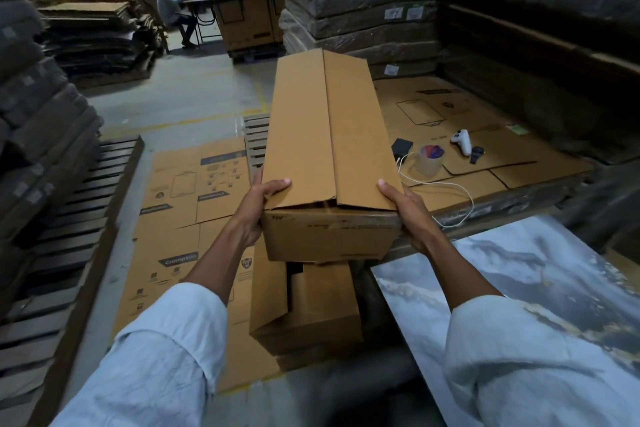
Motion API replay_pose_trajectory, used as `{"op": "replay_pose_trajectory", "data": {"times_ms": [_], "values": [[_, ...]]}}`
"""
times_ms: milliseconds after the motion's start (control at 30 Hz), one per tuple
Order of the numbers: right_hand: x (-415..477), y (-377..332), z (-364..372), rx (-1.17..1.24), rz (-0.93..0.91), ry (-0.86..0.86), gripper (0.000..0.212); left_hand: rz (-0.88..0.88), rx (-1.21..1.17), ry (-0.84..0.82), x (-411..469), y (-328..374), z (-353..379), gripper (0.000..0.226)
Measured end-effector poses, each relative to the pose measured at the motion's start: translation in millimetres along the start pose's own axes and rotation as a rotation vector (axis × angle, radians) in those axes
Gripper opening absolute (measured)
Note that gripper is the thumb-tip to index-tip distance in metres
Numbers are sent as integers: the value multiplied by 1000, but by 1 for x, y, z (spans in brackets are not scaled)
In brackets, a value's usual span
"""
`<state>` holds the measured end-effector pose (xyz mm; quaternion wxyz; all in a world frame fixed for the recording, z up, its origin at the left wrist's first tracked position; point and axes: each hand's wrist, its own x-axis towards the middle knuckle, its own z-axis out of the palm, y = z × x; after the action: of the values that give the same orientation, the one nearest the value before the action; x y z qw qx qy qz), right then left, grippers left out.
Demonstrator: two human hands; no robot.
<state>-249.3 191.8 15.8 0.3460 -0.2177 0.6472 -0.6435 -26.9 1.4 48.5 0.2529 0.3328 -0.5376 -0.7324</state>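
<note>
Above the lower box (322, 308), the long box (329, 135) is gripped at its near end by the left hand (258, 204) and right hand (405, 208), its length pointing straight away.

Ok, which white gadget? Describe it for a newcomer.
Look right of the long box being held, at the flattened cardboard sheet. Among the small things on it, the gadget is the chunky curved white piece right of the translucent roll, unlike the thin white cable.

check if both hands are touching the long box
Touching. The head view shows the left hand and the right hand gripping the near end of the long box, each thumb pressed on its top flap.
</note>
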Motion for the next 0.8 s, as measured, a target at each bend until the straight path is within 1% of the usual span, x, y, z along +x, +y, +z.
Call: {"op": "replay_pose_trajectory", "data": {"times_ms": [67,167,267,333,400,433,467,500,600,633,667,733,800], "values": [[-4,-1,-10,9,-5,20,58,-8,-8,-17,-2,-2,8,54],[-12,-2,-23,8,5,51,58,2,18,-58,-2,-5,18,63],[-23,-4,-39,22,7,81,58,-8,35,-98,0,-7,34,62],[-32,-4,-57,30,7,119,63,-21,41,-154,7,-9,51,66],[-47,-5,-80,46,17,211,74,-71,38,-242,14,-12,76,82],[-55,-4,-90,51,25,252,76,-90,52,-285,18,-13,88,90],[-65,-3,-101,66,19,308,73,-107,72,-347,21,-15,102,94],[-80,-3,-114,84,4,386,68,-130,85,-426,24,-18,122,93],[-122,-1,-140,81,-4,551,52,-154,86,-547,29,-34,168,61],[-140,2,-148,84,-7,619,48,-179,99,-613,28,-40,185,59],[-159,6,-153,95,-6,696,51,-212,111,-685,26,-47,200,60],[-202,16,-158,120,2,839,65,-295,132,-810,16,-60,226,71],[-246,30,-155,150,5,962,59,-355,180,-934,2,-73,247,92]]}}
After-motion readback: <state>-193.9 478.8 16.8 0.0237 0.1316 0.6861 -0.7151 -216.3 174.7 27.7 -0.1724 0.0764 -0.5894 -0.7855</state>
